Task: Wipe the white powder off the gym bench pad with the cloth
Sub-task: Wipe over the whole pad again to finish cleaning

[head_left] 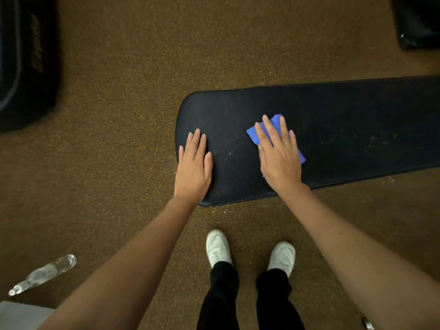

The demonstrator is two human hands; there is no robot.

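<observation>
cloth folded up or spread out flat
Folded: the blue cloth is a compact pad, mostly covered by the flat right hand pressing it onto the bench pad.

left hand (pixel 194 166) flat, right hand (pixel 278 154) flat

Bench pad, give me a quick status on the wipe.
Left hand flat on bench pad end. Right hand pressing blue cloth flat. Faint white powder right of cloth. Path unobstructed.

clear plastic bottle (pixel 44 273) on speckled brown floor (pixel 119 115), white shoes (pixel 218 247)
</observation>
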